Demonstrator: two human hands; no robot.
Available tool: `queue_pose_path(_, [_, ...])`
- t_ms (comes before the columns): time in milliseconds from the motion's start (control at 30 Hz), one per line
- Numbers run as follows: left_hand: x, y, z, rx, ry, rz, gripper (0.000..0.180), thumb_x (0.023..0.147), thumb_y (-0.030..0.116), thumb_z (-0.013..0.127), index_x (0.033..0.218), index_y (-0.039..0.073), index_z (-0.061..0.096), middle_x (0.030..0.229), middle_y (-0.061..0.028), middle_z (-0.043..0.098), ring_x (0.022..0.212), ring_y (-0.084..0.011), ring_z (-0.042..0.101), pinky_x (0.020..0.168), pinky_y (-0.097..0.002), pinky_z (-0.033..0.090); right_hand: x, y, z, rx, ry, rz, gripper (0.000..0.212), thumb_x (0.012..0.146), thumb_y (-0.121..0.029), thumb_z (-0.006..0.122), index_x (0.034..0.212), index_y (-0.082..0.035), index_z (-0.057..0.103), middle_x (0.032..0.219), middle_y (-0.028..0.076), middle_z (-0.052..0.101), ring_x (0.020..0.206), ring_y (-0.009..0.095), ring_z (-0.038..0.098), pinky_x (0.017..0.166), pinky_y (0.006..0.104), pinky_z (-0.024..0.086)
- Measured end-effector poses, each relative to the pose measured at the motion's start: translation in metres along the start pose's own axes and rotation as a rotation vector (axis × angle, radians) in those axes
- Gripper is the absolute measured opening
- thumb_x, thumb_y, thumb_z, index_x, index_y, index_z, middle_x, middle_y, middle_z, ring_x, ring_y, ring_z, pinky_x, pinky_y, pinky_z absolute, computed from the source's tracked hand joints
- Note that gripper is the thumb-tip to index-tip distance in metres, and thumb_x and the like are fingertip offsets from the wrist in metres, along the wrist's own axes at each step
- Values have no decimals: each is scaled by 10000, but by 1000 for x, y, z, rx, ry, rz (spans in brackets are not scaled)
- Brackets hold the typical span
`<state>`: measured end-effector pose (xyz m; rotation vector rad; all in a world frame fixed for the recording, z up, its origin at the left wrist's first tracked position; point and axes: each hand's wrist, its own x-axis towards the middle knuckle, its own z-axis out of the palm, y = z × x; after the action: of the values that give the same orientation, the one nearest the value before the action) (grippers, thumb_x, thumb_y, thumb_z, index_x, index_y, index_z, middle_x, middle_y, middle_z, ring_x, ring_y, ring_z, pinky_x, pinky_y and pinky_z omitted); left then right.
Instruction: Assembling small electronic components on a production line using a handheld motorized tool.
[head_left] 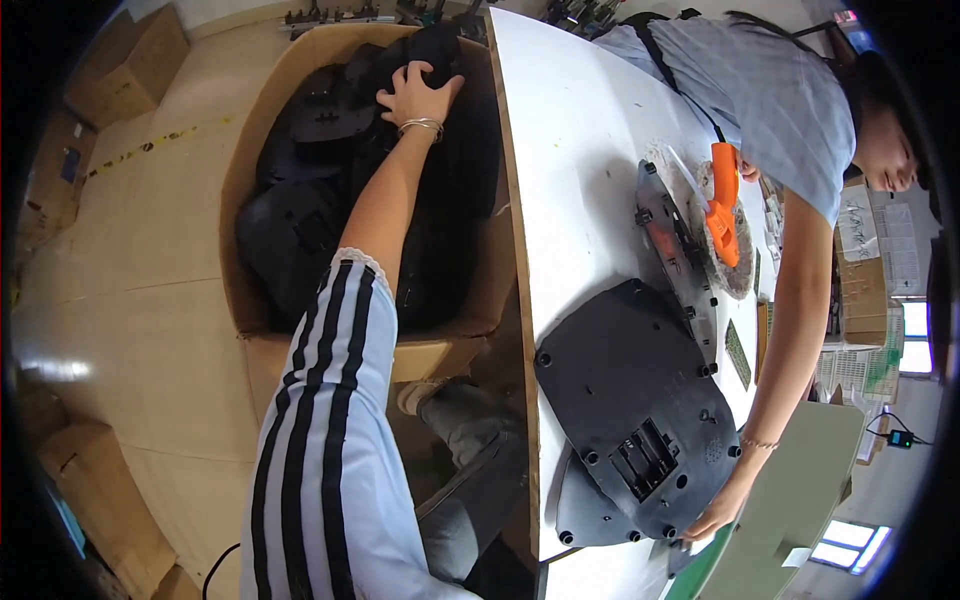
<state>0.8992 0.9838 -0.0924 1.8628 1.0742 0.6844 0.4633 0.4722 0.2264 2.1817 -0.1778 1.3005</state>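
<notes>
My left hand (420, 98), with a bracelet at the wrist, reaches over the far end of a cardboard box (232, 240). Its fingers are spread and bent against the black plastic parts (330, 125) that fill the box; no firm hold on any one of them shows. A rounded black plastic housing (290, 240) lies in the near left part of the box. Dark shade hides the deeper contents. My right hand is out of view.
On the white table (580, 200) right of the box lie black plastic base panels (630, 380), an elongated part (670, 240) and an orange glue gun (724, 205). A co-worker's hand (725, 510) is at the panels' edge. Cartons (130, 60) stand on the floor at left.
</notes>
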Motion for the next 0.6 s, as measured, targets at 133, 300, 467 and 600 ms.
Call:
queue_pose_path(133, [3,-16,-5,-5,32,-3,508,696,518,765,1088,244,592,1396,-31,456,1283,-444,292,1024,-547,319,96,-135,54,-34,-65,-308,264,819,-256,638,971,-41,639,907,139,649,748,278,613,665,369,499])
queue_pose_path(300, [-3,3,26,-39,199,354,400,738,471,717,1002,171,713,1094,-103,661,1108,-325,526,1068,-473,246,293,-389,99,-140,-107,-618,308,814,-255,647,1031,-36,657,942,142,663,777,284,627,700,365,512])
queue_pose_path(467, [16,-18,27,61,100,267,417,791,483,653,1017,139,728,1113,-118,671,1090,-327,572,1059,-528,255,223,-279,104,-146,-91,-417,328,828,-262,637,1052,-22,640,946,158,660,783,292,630,693,365,519])
queue_pose_path(600, [16,-12,21,-39,117,228,392,836,425,632,999,82,731,1034,-193,684,980,-333,634,1065,-503,271,174,-191,84,-182,-65,-186,349,843,-269,627,1074,-8,624,949,174,657,789,301,634,685,365,526])
